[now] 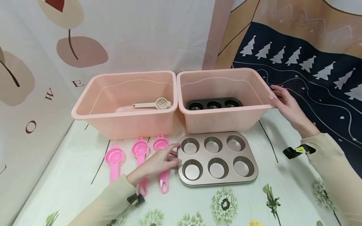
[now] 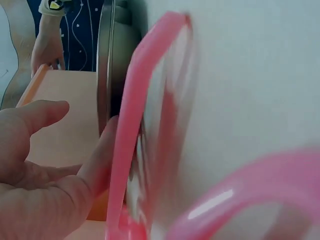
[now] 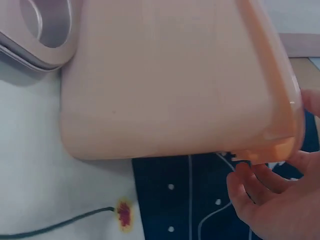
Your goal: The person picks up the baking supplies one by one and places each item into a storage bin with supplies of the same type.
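In the head view a champagne-coloured muffin pan [image 1: 226, 153] with several cups lies flat on the table. My left hand [image 1: 159, 161] is at its left edge, thumb and fingers spread apart; the fingertips meet or nearly meet the edge. Beneath and beside that hand lie three pink measuring spoons [image 1: 139, 149]; one pink handle [image 2: 130, 120] crosses close in front of the left wrist camera. My right hand [image 1: 291, 108] touches the right corner of the right pink bin [image 1: 220, 121], fingers loosely bent by its rim [image 3: 292, 115]. A dark muffin pan [image 1: 214, 104] sits inside that bin.
Left of it stands a second pink bin [image 1: 124, 127], holding a cream long-handled egg separator [image 1: 161, 103]. A floral cloth [image 1: 198, 201] covers the table. Printed curtains hang behind, and a navy cloth [image 1: 297, 72] with white trees is at the right.
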`<state>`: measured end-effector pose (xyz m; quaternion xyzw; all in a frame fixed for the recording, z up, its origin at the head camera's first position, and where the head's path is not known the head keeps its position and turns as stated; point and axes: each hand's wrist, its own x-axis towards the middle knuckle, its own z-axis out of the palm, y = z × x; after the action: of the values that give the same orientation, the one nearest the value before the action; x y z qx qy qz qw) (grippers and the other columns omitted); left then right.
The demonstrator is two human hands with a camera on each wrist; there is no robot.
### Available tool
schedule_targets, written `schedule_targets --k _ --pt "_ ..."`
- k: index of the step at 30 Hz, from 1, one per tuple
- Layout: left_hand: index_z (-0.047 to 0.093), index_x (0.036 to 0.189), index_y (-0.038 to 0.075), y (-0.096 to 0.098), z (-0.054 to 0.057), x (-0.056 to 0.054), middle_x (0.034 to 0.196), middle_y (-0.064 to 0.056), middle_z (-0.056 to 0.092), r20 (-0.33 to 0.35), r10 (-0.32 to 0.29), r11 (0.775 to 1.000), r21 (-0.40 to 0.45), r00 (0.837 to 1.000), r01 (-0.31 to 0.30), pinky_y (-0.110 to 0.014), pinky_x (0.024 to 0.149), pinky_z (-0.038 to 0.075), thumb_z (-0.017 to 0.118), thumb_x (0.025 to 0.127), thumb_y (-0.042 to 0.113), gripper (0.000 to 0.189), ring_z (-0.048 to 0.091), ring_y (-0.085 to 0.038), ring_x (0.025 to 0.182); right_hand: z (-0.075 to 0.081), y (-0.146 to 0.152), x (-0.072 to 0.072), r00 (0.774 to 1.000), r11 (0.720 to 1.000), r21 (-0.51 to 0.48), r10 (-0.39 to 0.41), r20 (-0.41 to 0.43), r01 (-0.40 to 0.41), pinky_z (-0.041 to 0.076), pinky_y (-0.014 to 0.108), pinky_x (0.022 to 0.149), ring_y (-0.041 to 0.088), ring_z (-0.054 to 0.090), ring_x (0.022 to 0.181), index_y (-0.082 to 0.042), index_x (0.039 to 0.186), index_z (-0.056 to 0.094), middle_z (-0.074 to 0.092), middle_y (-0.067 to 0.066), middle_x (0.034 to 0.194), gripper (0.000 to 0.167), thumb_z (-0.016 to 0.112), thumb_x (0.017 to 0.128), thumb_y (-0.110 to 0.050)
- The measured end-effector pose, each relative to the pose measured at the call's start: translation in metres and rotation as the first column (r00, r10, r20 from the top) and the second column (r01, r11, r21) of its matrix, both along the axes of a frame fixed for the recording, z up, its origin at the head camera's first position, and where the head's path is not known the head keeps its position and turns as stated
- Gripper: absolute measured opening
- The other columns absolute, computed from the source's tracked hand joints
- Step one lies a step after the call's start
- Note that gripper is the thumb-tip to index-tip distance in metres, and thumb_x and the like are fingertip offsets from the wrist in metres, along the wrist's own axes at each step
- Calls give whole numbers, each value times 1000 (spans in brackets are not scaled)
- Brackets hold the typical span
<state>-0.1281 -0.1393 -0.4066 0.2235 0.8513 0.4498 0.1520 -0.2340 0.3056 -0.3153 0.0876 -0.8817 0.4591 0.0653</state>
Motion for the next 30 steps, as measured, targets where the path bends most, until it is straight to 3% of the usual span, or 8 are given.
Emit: schedule_targets --k 6,12,19,22,25,27,30 --pt "32 148 4 5 -2 1 118 -19 55 116 -8 998 63 993 0 -33 83 53 70 89 16 71 66 -24 93 -6 -3 -3 997 997 -61 49 56 -45 40 11 79 15 42 118 -12 155 14 25 25 148 63 44 103 -31" --pt "22 152 5 7 -6 2 118 -22 45 249 2 983 176 968 -47 -32 77 55 72 84 5 84 65 -23 89 -9 -2 -6 995 997 -56 56 82 -51 41 12 79 20 41 123 -17 157 10 21 23 152 64 42 103 -31" --pt "18 153 7 14 -10 -3 105 -19 54 255 -6 968 244 967 -59 -28 67 54 73 81 -1 91 59 -16 75 -11 -3 -5 996 997 -70 50 76 -44 43 11 79 18 43 120 -18 156 12 23 21 152 63 44 103 -31" --pt "16 154 12 16 -9 -4 99 -14 59 327 -31 941 328 945 -82 -26 70 52 71 83 -3 91 59 -15 75 -11 -3 -5 996 996 -73 57 73 -52 43 11 79 19 43 120 -19 157 12 23 22 151 63 43 103 -30" --pt "15 155 16 18 -7 -4 87 -9 59 436 -70 885 442 897 -145 -25 68 52 66 84 -9 91 60 -13 72 -11 -3 -4 995 995 -80 69 73 -63 43 11 79 21 42 121 -20 157 12 23 22 151 62 42 104 -30" --pt "15 155 17 19 -6 -4 78 -6 56 471 -91 854 490 877 -174 -23 63 49 63 84 -11 90 57 -11 65 -11 -3 -4 994 993 -92 80 72 -73 43 11 79 22 41 122 -20 157 12 23 21 151 61 42 104 -29" --pt "16 155 17 20 -6 -4 71 -3 52 490 -108 826 528 865 -196 -22 58 46 61 85 -13 88 54 -9 59 -10 -4 -4 994 991 -108 91 67 -84 43 11 80 22 41 122 -19 156 12 23 21 150 61 42 104 -28"
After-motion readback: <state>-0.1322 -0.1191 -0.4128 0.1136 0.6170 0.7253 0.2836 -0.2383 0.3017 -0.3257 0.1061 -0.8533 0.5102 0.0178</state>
